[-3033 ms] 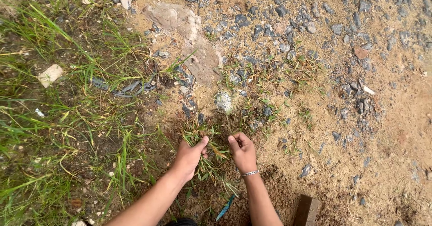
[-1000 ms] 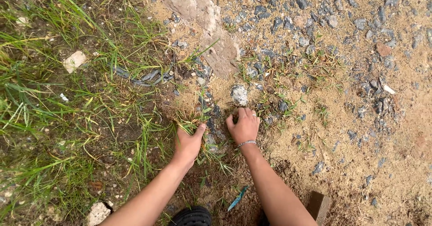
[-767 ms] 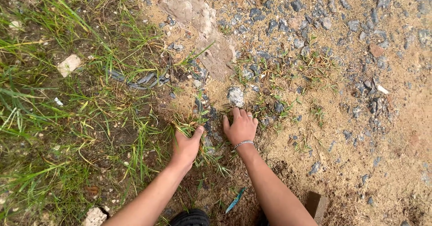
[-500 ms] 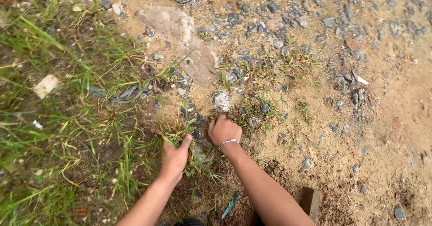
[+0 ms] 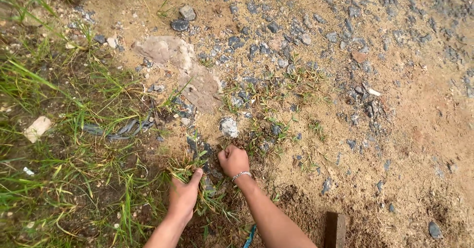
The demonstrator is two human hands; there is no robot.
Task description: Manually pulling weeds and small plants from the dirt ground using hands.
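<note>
1. Left hand [image 5: 183,197]: closed round a grass tuft [image 5: 186,168], thumb up against the blades. Right hand [image 5: 235,161]: clenched in a fist low in the weeds [image 5: 261,139], knuckles toward the grey stone [image 5: 229,127]; what lies inside the fist not visible. Bracelet [image 5: 241,175] on the right wrist.
2. Location of the work: tuft and weeds rooted at the seam between the grass patch [image 5: 59,169] on the left and the sandy gravel [image 5: 345,55] on the right, just beside each other, with dark chips [image 5: 195,144] between them.
3. Step in hand, by judgement: grip taken on both clumps, pull not yet complete; roots not showing.
4. Next move, by judgement: firm hold near the base of the stems, then a steady pull toward the body; stems gripped high likely to snap and leave roots in the ground. Packed stones about the roots likely to resist.
5. Surroundings: flat pale rock [image 5: 182,70] beyond the stone; loose turned soil [image 5: 301,203] near the right forearm; brown block [image 5: 335,229] and blue strip [image 5: 250,235] at the bottom edge; pale fragment [image 5: 37,128] far left.
</note>
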